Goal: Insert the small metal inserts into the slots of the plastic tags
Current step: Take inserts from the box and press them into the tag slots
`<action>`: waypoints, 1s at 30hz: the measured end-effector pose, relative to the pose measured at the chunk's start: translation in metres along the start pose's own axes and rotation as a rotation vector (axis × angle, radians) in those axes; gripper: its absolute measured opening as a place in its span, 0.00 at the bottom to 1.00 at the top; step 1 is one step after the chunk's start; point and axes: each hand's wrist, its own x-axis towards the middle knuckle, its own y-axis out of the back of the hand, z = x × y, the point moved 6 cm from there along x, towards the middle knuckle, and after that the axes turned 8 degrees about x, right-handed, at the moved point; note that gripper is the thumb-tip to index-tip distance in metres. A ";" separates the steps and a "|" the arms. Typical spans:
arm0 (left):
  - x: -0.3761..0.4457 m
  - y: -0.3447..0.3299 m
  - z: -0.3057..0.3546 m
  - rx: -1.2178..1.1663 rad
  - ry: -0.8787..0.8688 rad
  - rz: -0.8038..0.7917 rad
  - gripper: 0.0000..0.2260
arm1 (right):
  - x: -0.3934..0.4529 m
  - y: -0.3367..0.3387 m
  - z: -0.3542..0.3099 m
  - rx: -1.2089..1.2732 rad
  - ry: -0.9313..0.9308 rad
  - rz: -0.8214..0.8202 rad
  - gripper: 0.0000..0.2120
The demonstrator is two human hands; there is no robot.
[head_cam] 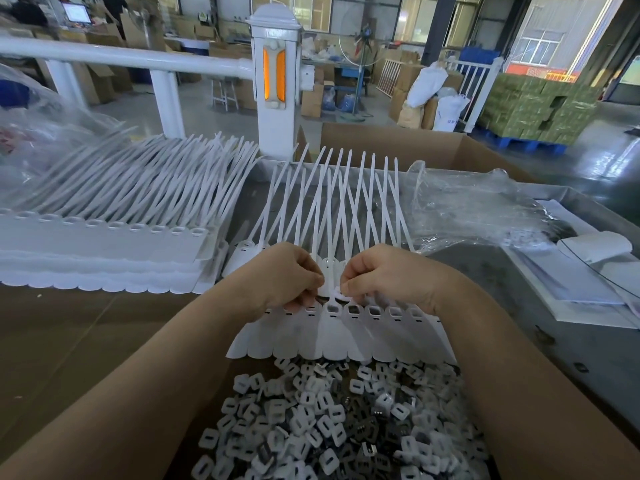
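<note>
A strip of joined white plastic tags lies in front of me, its row of square slots facing up and its long tails fanning away. My left hand and my right hand meet just above the slot row, fingers curled. Between their fingertips they pinch a small white insert over a slot near the strip's middle. A heap of loose white and dark inserts fills the near part of the table below the strip.
A stack of more tag strips sits at the left. Crumpled clear plastic bags lie at the right, beside white sheets. An open cardboard box and a white rail post stand behind.
</note>
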 end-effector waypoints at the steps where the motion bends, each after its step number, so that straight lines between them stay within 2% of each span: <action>1: 0.001 0.000 -0.001 0.020 0.002 0.005 0.04 | 0.000 -0.001 -0.001 -0.032 -0.002 -0.006 0.04; 12: 0.003 -0.002 -0.003 0.121 -0.078 -0.115 0.03 | 0.005 -0.013 -0.008 -0.233 0.018 -0.041 0.06; 22: 0.003 -0.005 0.000 0.239 -0.152 -0.085 0.04 | 0.006 -0.014 -0.006 -0.248 -0.003 -0.029 0.06; 30: 0.006 -0.004 -0.002 0.217 -0.143 -0.057 0.04 | 0.007 -0.012 -0.005 -0.202 0.009 -0.017 0.06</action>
